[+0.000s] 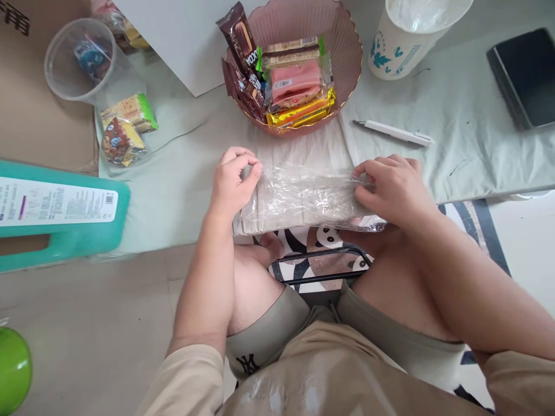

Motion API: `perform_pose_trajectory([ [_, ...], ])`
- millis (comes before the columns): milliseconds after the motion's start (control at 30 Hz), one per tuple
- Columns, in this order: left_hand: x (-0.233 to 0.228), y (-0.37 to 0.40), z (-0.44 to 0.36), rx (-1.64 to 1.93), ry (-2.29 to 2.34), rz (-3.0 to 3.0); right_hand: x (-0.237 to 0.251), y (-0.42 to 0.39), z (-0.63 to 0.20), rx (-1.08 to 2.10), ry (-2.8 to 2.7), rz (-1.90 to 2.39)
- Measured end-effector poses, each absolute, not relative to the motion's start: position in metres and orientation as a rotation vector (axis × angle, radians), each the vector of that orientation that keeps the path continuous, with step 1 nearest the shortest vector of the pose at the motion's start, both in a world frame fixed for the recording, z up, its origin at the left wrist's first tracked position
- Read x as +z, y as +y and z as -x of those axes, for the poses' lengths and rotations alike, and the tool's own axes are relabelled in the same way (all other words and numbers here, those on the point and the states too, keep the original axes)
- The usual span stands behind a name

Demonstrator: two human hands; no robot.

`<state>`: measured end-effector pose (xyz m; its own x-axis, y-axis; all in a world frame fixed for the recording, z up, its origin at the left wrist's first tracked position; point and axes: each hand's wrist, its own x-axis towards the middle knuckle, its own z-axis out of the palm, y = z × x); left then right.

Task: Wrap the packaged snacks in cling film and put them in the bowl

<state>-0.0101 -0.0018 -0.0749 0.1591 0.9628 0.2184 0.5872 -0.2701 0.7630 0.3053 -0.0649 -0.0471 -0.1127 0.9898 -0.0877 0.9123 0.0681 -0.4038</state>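
Head cam, looking down over the knees: both hands on a clear plastic bag (303, 196) lying flat on the near edge of a pale cloth (182, 190), dead centre of the shot. Left hand (234, 182) at 9 o'clock of the bag, thumb & forefinger pinched together on its left edge, other fingers curled in, so closed on the film. Right hand (392, 188) at 3 o'clock, fingers bent down and pressing/gripping the bag's right end, thumb tucked under; looks closed on it, though exact grip is partly hidden by the crinkled plastic.

At 12 o'clock from the bag, just beyond it, a pink ribbed bowl (347, 52) packed w/ wrapped snacks (286, 81): brown cocoa bars on the left side, pink, beige & yellow packs stacked on the right. At 1 o'clock a white pen (392, 132) lies on the cloth, and past that a white cup w/ blue flowers (403, 46), plastic liner inside. Far 2 o'clock: dark tablet (526, 75), flat. At 10 o'clock a clear plastic cup (78, 63) tipped on its side, two small snack packs (125, 130) just below it. At 9 o'clock, well apart, a teal jug w/ white label (60, 208) on its side. Green round thing (13, 370) at 8 o'clock, cut by frame edge. Under the bag's near edge, panda-print mat (323, 240) & a black wire frame (321, 266) between the knees
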Motion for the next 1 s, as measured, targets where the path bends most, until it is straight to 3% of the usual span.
perform_pose_trajectory([
  [233,-0.067,-0.004,0.004,0.981,1.346,-1.397,-0.049,-0.065,-0.309,0.591,-2.204,1.941],
  [467,-0.053,-0.007,0.004,0.873,1.211,-1.32,-0.031,-0.064,-0.313,0.51,-2.073,1.643],
  [767,-0.048,-0.012,-0.004,0.702,0.979,-1.217,-0.032,-0.042,-0.239,1.564,-2.08,1.292],
  [1000,-0.044,-0.011,-0.001,0.943,0.865,-0.909,-0.052,-0.051,-0.233,1.323,-1.412,1.351],
])
